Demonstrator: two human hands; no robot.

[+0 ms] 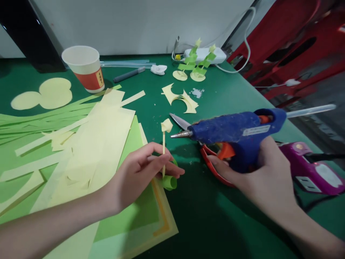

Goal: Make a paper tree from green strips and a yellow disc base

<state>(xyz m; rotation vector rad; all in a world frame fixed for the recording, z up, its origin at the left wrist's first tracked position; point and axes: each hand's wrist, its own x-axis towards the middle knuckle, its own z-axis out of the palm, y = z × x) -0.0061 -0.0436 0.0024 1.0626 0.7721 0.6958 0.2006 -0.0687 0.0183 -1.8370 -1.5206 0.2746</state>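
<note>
Left grip [142, 163] pinched a paper flower [166, 126] by its upright stem [163, 145].
Right grip [269, 176] grasped the glue gun [228, 131] roughly level, nozzle [181, 134] pointing left, just beside the upper stem, crosswise to it.

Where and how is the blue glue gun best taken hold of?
Probably by the handle of the glue gun, coming from the picture's right: the handle drops downward behind the orange trigger, whereas the metal nozzle points left and might be hot. The right hand grips it there.

No txt/nos. legible: print on cup [85, 68] & glue gun [231, 127] too blurry.
</note>
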